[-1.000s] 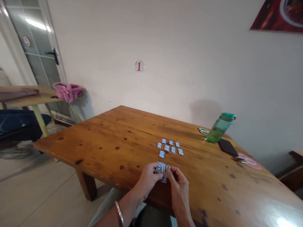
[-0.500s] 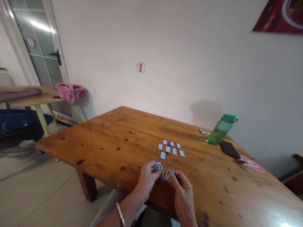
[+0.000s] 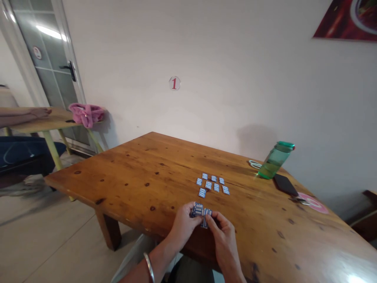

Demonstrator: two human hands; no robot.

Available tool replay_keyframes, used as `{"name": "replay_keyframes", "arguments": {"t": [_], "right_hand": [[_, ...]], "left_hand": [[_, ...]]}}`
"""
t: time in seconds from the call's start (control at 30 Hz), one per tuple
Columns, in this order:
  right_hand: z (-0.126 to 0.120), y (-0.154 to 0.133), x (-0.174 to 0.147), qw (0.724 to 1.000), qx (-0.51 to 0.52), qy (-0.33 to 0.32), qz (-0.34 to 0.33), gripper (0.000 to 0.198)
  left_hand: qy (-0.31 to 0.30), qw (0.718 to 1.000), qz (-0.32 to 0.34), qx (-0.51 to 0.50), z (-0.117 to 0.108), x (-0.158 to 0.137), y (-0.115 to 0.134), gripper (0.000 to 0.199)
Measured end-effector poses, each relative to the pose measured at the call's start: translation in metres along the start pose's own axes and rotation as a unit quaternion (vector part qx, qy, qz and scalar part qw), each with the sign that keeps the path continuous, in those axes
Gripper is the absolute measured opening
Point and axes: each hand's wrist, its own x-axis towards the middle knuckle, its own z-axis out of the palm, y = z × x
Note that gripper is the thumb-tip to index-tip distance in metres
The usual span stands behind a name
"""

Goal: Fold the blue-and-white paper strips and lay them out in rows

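Note:
My left hand point(image 3: 183, 225) is closed on a small fanned bunch of blue-and-white cards point(image 3: 198, 208), over the table's near edge. Between the thumb and fingers of my right hand point(image 3: 226, 235) is a similar blue-and-white card point(image 3: 204, 222), which meets or overlaps the bunch. I cannot tell how many pieces each hand has, and the fingers cover parts of them. Just beyond my hands, several small blue-and-white cards point(image 3: 208, 185) lie spread out in loose rows on the wooden table point(image 3: 132, 173).
Toward the right stand a tilted-looking green bottle point(image 3: 273, 161), a white cord loop point(image 3: 254, 164), a dark phone-like slab point(image 3: 285, 185) and a pink round mat point(image 3: 315, 203) with keys point(image 3: 300, 200). Another person's hands point(image 3: 39, 113) rest on a farther table near a pink cloth point(image 3: 86, 114).
My right hand has moved left, bringing its card against the bunch in my left hand. The gap between them has closed. The cards on the table stay as they were.

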Motion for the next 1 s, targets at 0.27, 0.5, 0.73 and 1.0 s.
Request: {"name": "replay_keyframes", "arguments": {"t": [0.27, 0.5, 0.73, 1.0], "right_hand": [[0.002, -0.002, -0.003, 0.999, 0.027, 0.037, -0.001, 0.029], [-0.001, 0.006, -0.001, 0.997, 0.067, 0.04, -0.011, 0.025], [-0.003, 0.008, 0.0, 0.997, 0.079, -0.005, 0.001, 0.023], [-0.001, 0.005, 0.0, 0.998, 0.057, 0.018, -0.005, 0.025]], "left_hand": [[-0.06, 0.994, -0.053, -0.079, -0.003, -0.009, 0.02, 0.024], [-0.01, 0.996, -0.061, -0.07, 0.0, -0.004, 0.012, 0.029], [0.007, 0.998, -0.056, -0.039, 0.003, -0.003, 0.01, 0.025], [-0.043, 0.994, -0.062, -0.08, -0.002, -0.008, 0.021, 0.019]]}}
